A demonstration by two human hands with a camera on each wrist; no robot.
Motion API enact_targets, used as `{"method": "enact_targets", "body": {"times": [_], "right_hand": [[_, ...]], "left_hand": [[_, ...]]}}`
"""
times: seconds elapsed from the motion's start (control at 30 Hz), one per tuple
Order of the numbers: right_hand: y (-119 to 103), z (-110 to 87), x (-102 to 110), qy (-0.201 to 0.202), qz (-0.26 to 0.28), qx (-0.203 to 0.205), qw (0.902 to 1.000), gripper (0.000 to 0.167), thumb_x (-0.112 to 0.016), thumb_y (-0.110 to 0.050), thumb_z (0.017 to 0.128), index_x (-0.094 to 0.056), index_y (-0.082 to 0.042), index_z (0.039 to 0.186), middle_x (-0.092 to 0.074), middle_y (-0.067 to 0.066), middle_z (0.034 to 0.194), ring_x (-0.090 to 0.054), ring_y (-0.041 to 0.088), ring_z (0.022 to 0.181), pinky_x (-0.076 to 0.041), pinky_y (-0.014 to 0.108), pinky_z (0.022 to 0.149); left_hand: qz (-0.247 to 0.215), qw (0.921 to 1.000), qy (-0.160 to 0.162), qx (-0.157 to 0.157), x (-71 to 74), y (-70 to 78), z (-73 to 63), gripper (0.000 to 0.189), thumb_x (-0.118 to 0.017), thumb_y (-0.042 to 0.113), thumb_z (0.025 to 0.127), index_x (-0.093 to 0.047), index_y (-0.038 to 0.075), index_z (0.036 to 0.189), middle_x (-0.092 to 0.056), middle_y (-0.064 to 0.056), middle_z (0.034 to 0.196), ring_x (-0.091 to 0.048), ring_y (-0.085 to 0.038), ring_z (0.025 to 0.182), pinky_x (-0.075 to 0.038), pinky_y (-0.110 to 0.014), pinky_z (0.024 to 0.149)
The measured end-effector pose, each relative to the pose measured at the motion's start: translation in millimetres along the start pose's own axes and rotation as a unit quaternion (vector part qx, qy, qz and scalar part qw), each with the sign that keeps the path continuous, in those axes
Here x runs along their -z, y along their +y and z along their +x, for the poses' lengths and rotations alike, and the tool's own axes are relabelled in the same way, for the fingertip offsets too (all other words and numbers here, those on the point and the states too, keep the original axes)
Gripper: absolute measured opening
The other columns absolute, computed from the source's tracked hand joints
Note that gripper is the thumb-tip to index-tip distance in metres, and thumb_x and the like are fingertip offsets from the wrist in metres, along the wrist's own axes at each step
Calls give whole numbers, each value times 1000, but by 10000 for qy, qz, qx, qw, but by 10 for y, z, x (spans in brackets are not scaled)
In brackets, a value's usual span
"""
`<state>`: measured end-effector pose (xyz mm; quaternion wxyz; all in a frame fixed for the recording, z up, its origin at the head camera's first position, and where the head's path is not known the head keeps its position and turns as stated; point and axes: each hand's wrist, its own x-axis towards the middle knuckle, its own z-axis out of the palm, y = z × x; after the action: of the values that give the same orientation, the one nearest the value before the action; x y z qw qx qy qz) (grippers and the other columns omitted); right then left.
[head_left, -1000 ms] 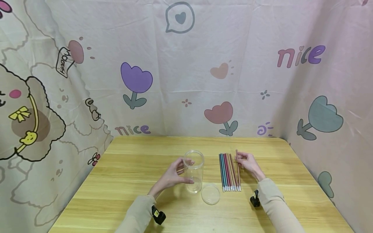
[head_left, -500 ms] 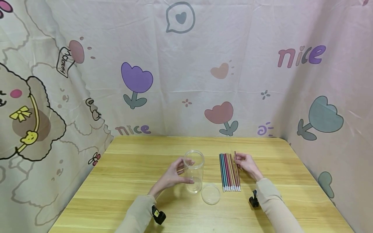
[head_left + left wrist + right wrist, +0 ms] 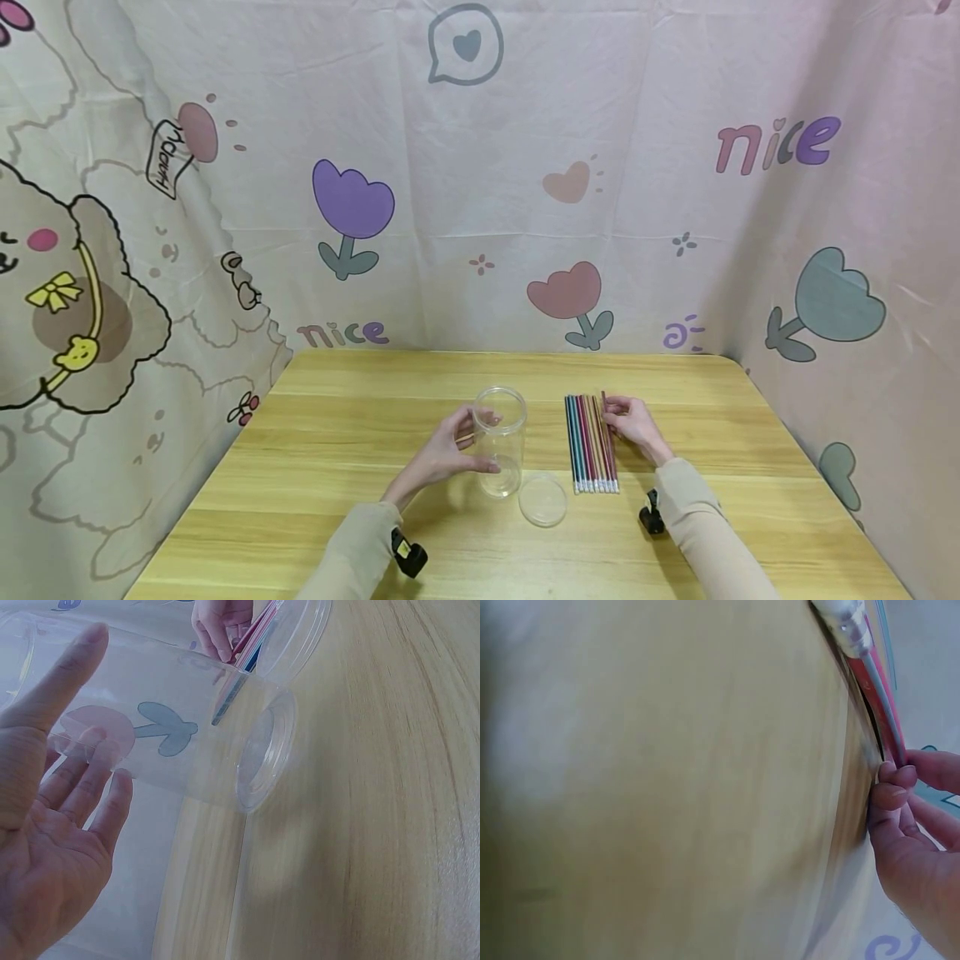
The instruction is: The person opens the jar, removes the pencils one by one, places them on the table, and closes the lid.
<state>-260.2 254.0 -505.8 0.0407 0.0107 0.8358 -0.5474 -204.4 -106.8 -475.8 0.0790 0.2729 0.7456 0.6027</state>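
A clear, lidless jar (image 3: 512, 446) stands upright on the table, and my left hand (image 3: 441, 454) holds it from the left side. The left wrist view has the thumb on one side of the jar (image 3: 202, 697) and the fingers on the other. To the jar's right, several pencils (image 3: 585, 442) with eraser ends toward me lie side by side, teal through red to gold. My right hand (image 3: 636, 423) pinches the upper part of the reddish pencil (image 3: 612, 467) at the row's right end. The right wrist view shows fingertips around that pencil (image 3: 877, 679).
A round clear lid (image 3: 543, 502) lies flat between the jar and the pencils, near the jar's base. The wooden table (image 3: 337, 442) meets a printed cloth backdrop (image 3: 465, 208) at the back and sides. Black cameras (image 3: 409, 553) sit on both wrists.
My right hand has shifted slightly left, bringing the reddish pencil's upper end in against the row. The left hand and the jar stay in place.
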Motion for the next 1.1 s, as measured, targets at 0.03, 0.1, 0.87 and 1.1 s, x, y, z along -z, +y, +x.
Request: {"method": "enact_targets", "body": {"times": [0.03, 0.1, 0.87, 1.1], "right_hand": [[-3, 0, 1, -1, 3, -11, 10000, 48, -58, 5, 94, -44, 18, 138, -60, 33, 116, -57, 8, 71, -50, 15, 55], [-9, -1, 1, -10, -3, -42, 10000, 50, -59, 5, 93, -44, 17, 139, -60, 33, 117, -56, 8, 69, -49, 16, 54], [-22, -11, -11, 63, -316, 27, 9995, 55, -65, 3, 90, -43, 19, 138, -63, 31, 113, -58, 11, 76, -53, 17, 59], [-21, -18, -10, 28, -313, 7, 9995, 55, -65, 3, 91, -42, 19, 138, -63, 30, 111, -57, 12, 73, -52, 17, 57]], "left_hand": [[-2, 10000, 3, 5, -2, 4, 0, 74, -88, 7, 73, -49, 0, 135, -58, -24, 142, -51, -45, 136, -40, -61, 117], [-9, 10000, 1, 4, -3, 8, 0, 74, -88, 7, 73, -49, 0, 136, -58, -24, 142, -51, -45, 136, -40, -60, 117], [-50, 10000, -29, -8, 4, 9, 5, 74, -89, 7, 73, -49, 0, 135, -57, -24, 142, -52, -44, 136, -40, -59, 117], [-16, 10000, -40, 1, 10, -1, 3, 75, -89, 9, 74, -49, 1, 136, -58, -23, 142, -52, -44, 136, -39, -61, 117]]}}
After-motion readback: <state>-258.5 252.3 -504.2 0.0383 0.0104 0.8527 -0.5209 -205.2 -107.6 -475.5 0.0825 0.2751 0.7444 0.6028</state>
